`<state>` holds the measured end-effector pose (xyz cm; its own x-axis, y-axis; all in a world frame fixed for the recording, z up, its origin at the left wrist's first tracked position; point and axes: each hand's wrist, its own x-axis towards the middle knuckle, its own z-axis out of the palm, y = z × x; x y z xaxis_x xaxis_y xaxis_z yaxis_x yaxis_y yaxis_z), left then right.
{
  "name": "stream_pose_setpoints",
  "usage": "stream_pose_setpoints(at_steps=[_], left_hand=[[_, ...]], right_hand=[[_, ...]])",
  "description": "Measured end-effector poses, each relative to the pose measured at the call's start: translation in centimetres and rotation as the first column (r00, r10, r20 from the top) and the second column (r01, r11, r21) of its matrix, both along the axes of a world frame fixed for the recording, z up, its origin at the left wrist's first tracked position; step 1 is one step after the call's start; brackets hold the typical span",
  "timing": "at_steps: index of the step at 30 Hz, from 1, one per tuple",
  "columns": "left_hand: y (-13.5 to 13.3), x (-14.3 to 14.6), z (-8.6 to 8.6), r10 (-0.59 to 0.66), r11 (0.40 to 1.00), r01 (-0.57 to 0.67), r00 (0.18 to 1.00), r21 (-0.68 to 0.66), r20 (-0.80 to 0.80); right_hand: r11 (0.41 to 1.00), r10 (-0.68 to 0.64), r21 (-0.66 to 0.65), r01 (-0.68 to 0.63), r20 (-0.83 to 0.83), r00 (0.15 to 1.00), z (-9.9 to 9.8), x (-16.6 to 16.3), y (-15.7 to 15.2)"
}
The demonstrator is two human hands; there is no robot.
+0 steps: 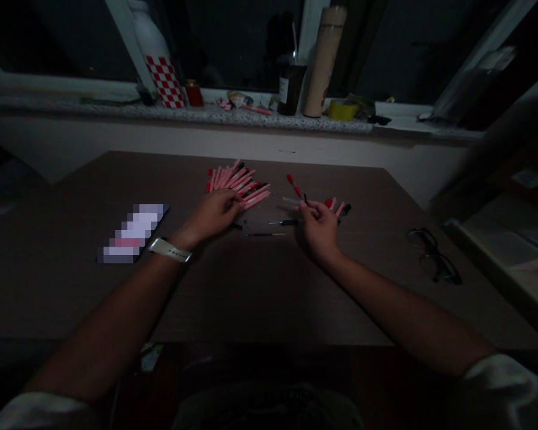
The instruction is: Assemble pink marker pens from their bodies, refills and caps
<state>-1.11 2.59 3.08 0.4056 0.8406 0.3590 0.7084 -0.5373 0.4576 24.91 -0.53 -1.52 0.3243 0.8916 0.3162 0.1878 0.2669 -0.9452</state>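
Note:
My left hand (216, 214) is at the near edge of a pile of pink pens (233, 178), some with red or black ends. Its thumb and fingers are pinched together beside the lowest pen; what lies between them is hidden. My right hand (321, 228) pinches a thin clear strip-like piece (290, 200) pointing left. Beyond that hand lies a red pen part (294, 184) with a dark tip. Several pens with red and black ends (341, 209) stick out behind its knuckles. Between the hands are a black pen part (288, 222) and a thin refill (265, 235).
A phone (134, 233) lies left on the table (260, 298), glasses (434, 255) right. The windowsill (233, 119) behind holds a checkered bottle (161, 71), a small jar (193, 94), a dark cup (290, 88), a tan flask (325, 63) and yellow tape (342, 110).

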Motion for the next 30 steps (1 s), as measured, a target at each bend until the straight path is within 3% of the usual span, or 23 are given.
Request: stream_pose_setpoints(at_steps=[5, 16, 22, 27, 30], left_hand=[[0.2, -1.1, -0.7, 0.113, 0.993, -0.113, 0.994, 0.022, 0.006], [0.1, -1.3, -1.7, 0.055, 0.987, -0.024, 0.980, 0.160, -0.191], [-0.2, -1.8, -2.0, 0.123, 0.980, -0.074, 0.954, 0.183, -0.272], [-0.7, -1.7, -1.2, 0.168, 0.971, -0.083, 0.904, 0.226, -0.393], [-0.8, -1.8, -1.0, 0.188, 0.958, -0.082, 0.902, 0.275, -0.388]], right_hand=[[0.996, 0.087, -0.002, -0.087, -0.036, 0.996, -0.5, 0.2, -0.2], [0.996, 0.020, -0.086, -0.031, -0.123, 0.992, -1.0, 0.8, -1.3], [0.989, -0.060, -0.147, 0.034, -0.170, 0.984, -0.9, 0.7, -1.9], [0.985, -0.011, -0.174, -0.015, -0.144, 0.989, -0.3, 0.6, -2.3], [0.979, 0.007, -0.200, -0.038, -0.153, 0.988, 0.2, 0.6, -2.5]])
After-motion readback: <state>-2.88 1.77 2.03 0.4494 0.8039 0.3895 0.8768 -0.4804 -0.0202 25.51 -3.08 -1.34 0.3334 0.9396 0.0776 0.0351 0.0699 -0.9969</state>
